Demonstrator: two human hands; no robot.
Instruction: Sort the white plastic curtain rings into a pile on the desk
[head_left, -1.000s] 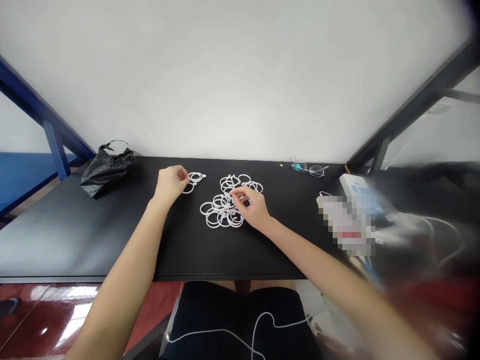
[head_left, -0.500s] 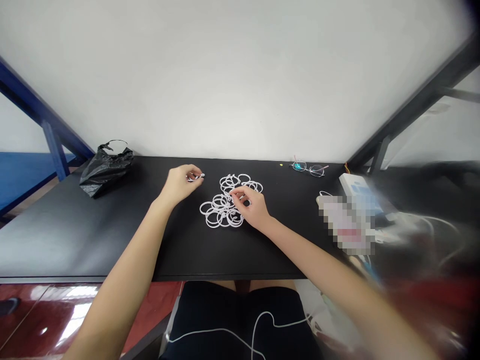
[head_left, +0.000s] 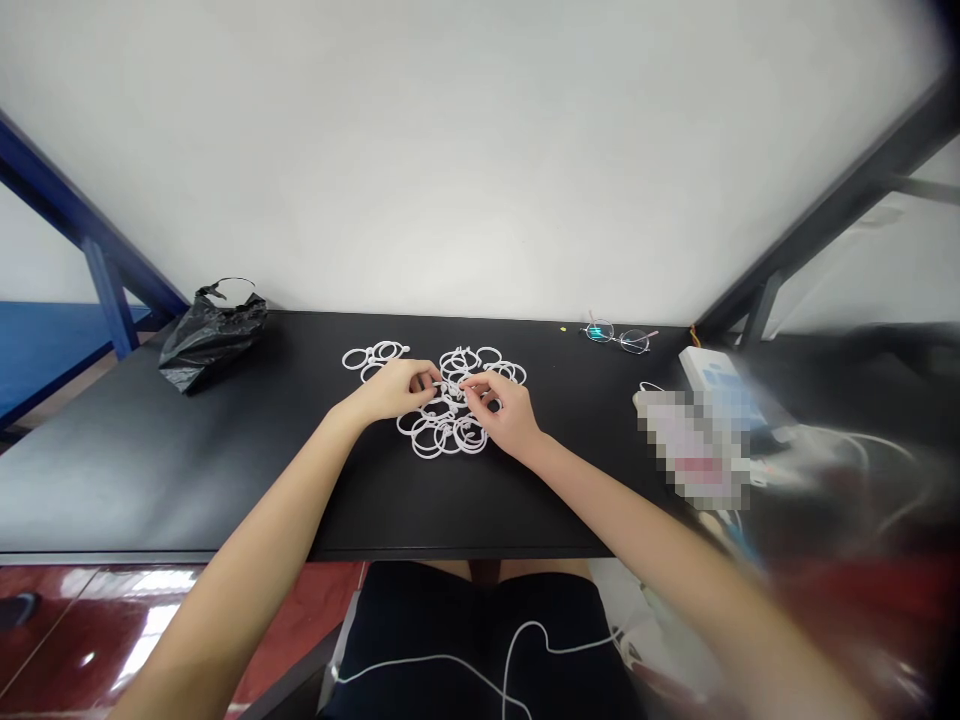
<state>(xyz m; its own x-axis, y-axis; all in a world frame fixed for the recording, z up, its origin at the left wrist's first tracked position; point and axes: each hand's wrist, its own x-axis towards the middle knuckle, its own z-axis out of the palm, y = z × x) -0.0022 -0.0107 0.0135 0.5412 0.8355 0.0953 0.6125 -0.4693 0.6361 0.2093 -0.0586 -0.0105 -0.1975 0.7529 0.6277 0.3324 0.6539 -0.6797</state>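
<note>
A loose pile of white plastic rings (head_left: pixel 427 437) lies on the black table; several have small knobs. Over the pile's left side, my left hand (head_left: pixel 399 388) pinches at a white ring, thumb and forefinger together. My right hand (head_left: pixel 508 412) is at the pile's right side, its thumb and forefinger closed on a white ring just across from the left fingertips. The hands partly cover the rings beneath them. To the left, behind my left hand, a smaller group of white rings (head_left: pixel 355 359) rests apart from the pile.
A black plastic bag (head_left: pixel 214 340) sits at the back left. Eyeglasses (head_left: pixel 615 337) lie near the wall. On the right are a white box (head_left: pixel 716 385), a blurred-out flat object (head_left: pixel 694 450) and cables. A white cable (head_left: pixel 435 660) crosses my lap.
My left hand has moved right from the smaller group to the pile, uncovering the rings at the left. My right hand has stayed almost in place.
</note>
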